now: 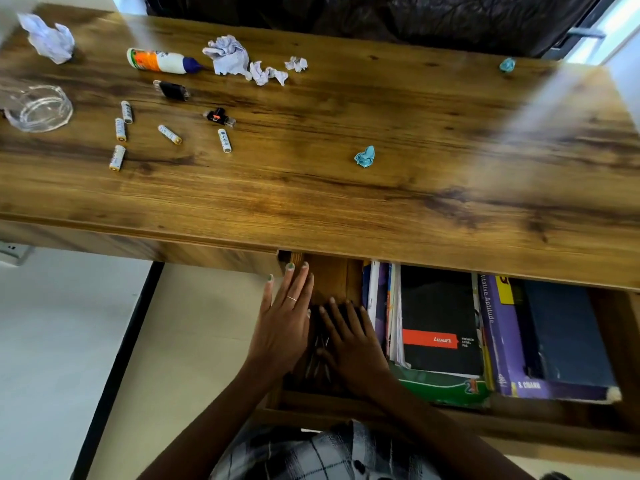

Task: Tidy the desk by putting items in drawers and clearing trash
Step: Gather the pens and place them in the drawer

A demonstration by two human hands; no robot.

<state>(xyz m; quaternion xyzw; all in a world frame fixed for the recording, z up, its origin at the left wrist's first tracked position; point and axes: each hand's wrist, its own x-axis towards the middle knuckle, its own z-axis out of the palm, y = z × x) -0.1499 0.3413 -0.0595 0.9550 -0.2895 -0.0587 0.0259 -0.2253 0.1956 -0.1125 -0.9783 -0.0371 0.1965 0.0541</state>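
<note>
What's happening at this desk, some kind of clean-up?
Yes. A person has the drawer pulled open and both hands inside its left end: the left hand and the right hand lie flat with straight fingers over some dark items there. Books and a black notebook fill the rest. On the desk, batteries, a glue bottle and crumpled paper still wait.

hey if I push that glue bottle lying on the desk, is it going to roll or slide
The glue bottle lies on its side and looks round, so a sideways push would probably roll it. Its tapered blue nozzle likely curves the roll. It looks like plastic, so probably light.
</note>
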